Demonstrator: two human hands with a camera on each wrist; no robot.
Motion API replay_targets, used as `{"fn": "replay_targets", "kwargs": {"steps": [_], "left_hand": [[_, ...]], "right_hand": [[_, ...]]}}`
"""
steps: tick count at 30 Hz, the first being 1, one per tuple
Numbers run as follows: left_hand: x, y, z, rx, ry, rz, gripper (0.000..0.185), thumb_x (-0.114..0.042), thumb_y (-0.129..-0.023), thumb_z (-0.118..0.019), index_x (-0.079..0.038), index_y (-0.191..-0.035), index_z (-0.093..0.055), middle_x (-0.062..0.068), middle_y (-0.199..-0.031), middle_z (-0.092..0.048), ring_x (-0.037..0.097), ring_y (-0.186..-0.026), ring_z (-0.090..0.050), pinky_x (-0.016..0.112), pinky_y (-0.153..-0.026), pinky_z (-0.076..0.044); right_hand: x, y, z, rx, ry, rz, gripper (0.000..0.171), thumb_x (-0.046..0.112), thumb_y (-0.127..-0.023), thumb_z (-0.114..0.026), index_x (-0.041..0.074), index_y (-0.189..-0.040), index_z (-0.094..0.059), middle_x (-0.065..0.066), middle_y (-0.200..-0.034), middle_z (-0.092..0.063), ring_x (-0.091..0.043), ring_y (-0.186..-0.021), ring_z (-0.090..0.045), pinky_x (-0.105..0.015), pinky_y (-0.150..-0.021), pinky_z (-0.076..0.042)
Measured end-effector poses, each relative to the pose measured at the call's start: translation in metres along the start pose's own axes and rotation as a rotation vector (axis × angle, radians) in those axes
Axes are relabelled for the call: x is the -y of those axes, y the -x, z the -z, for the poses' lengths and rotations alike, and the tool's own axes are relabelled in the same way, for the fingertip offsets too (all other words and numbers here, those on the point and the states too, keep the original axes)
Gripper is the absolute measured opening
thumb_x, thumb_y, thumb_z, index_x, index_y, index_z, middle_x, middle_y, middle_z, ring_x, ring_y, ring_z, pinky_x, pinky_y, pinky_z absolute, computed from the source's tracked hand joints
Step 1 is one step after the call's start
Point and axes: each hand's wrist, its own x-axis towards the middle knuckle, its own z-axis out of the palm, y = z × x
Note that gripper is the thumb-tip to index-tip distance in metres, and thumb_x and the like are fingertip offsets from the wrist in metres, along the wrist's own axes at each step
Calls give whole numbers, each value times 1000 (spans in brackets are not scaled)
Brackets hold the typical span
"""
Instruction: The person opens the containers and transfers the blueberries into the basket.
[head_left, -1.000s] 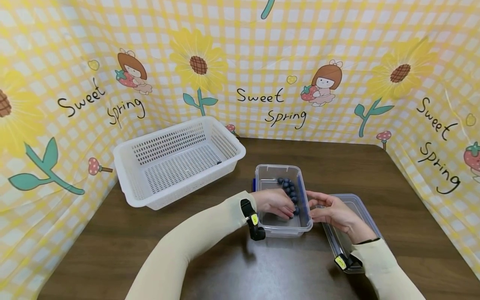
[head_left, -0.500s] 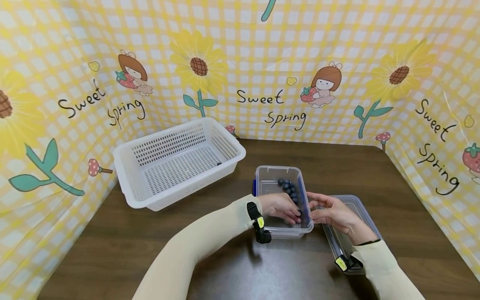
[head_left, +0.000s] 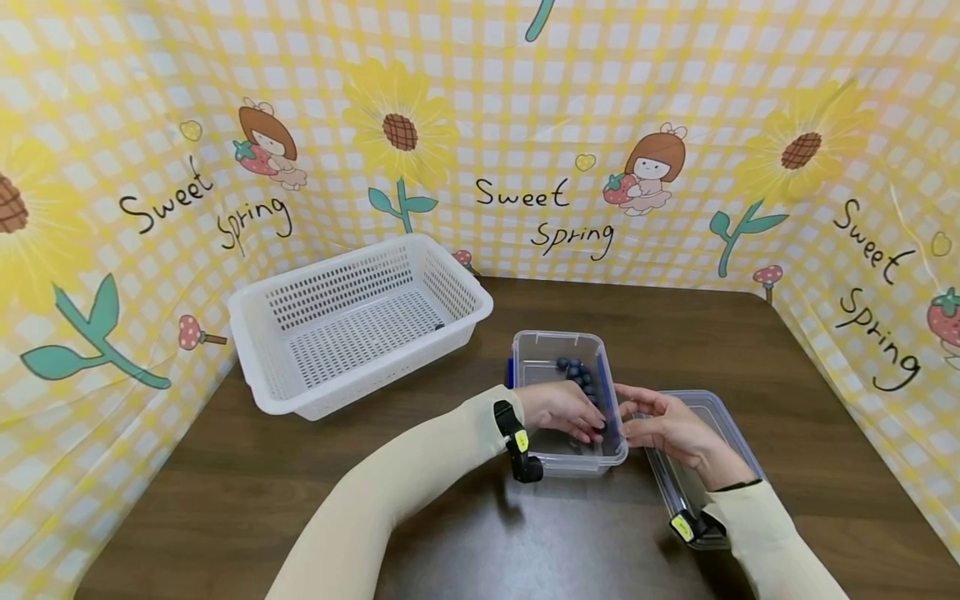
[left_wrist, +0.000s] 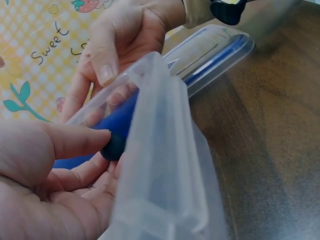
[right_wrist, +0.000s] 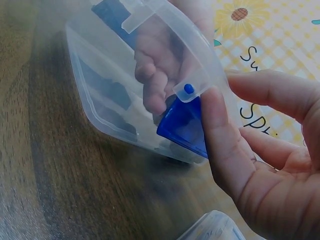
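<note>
In the head view a clear plastic container (head_left: 558,335) with blue clips holds several blueberries (head_left: 576,368) in a band along its right side. My left hand (head_left: 562,408) reaches inside it from the left. Thumb and fingers of that hand pinch a round dark blueberry (left_wrist: 114,147), seen in the left wrist view near the wall with the blue clip. My right hand (head_left: 670,429) is outside the right wall, its thumb and fingers spread apart. In the right wrist view the thumb (right_wrist: 214,107) touches the container beside the blue clip (right_wrist: 182,127).
A clear lid (head_left: 716,408) lies on the brown table (head_left: 480,533) beneath my right hand and wrist. Back left stands a white perforated basket (head_left: 360,371) with a small dark thing (head_left: 438,326) in it. A yellow checked cloth (head_left: 510,108) encloses the back and sides.
Inside the container, my left hand has moved slightly right and toward the near end, along the blueberries, then barely shifted. The right hand and the container stay almost in place.
</note>
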Motion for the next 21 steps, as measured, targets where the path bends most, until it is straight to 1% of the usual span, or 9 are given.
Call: {"fn": "replay_targets", "kwargs": {"steps": [6, 9, 12, 13, 16, 18, 19, 21], "left_hand": [[-5, 3, 4, -5, 0, -17, 24, 9, -98, -54, 22, -117, -59, 10, -73, -65, 14, -67, -62, 22, -62, -54], [-7, 6, 6, -1, 6, -34, 23, 8, -98, -54, 22, -116, -59, 10, -74, -65, 14, -68, -63, 23, -65, -55], [-12, 10, 8, 11, -2, -55, 24, 6, -99, -55, 20, -118, -59, 9, -77, -66, 14, -71, -64, 30, -77, -57], [-14, 13, 10, 12, -3, -61, 24, 6, -99, -55, 19, -118, -59, 10, -79, -67, 14, -73, -64, 34, -83, -57], [-22, 18, 14, -3, -6, -86, 26, 4, -99, -56, 17, -120, -60, 11, -84, -69, 15, -76, -66, 44, -99, -52], [-26, 21, 19, -20, 3, -106, 27, 4, -98, -57, 17, -122, -59, 13, -87, -71, 15, -77, -66, 45, -101, -51], [-29, 22, 21, -34, 15, -111, 28, 4, -98, -58, 17, -123, -59, 16, -90, -72, 15, -77, -67, 47, -103, -49], [-33, 24, 27, -54, 28, -133, 30, 5, -98, -57, 17, -126, -56, 22, -99, -72, 15, -78, -67, 46, -103, -49]], "right_hand": [[1, 0, 0, -1, 7, -1, 71, -10, -91, -62, -15, -149, -23, -9, -105, -59, -18, -87, -68, -33, -80, -61], [1, 1, -1, 4, 15, 2, 71, -10, -91, -61, -16, -149, -21, -10, -105, -59, -18, -87, -68, -33, -80, -61], [1, 2, -1, 0, 22, 1, 71, -9, -91, -62, -16, -149, -22, -11, -106, -59, -18, -87, -68, -34, -80, -61], [1, 2, -1, -2, 24, -1, 70, -9, -91, -62, -15, -149, -22, -11, -106, -59, -18, -87, -68, -34, -81, -61], [2, 2, -2, -11, 24, -7, 70, -9, -91, -62, -14, -150, -25, -10, -106, -59, -17, -86, -68, -34, -80, -61], [2, 2, -2, -16, 21, -9, 69, -9, -91, -63, -13, -149, -26, -9, -105, -59, -17, -86, -68, -34, -80, -61], [2, 2, -2, -18, 18, -10, 69, -9, -91, -63, -13, -149, -26, -9, -105, -59, -17, -86, -67, -34, -80, -61], [2, 2, -2, -19, 11, -10, 69, -10, -91, -62, -13, -149, -26, -8, -104, -59, -17, -85, -67, -34, -79, -61]]}}
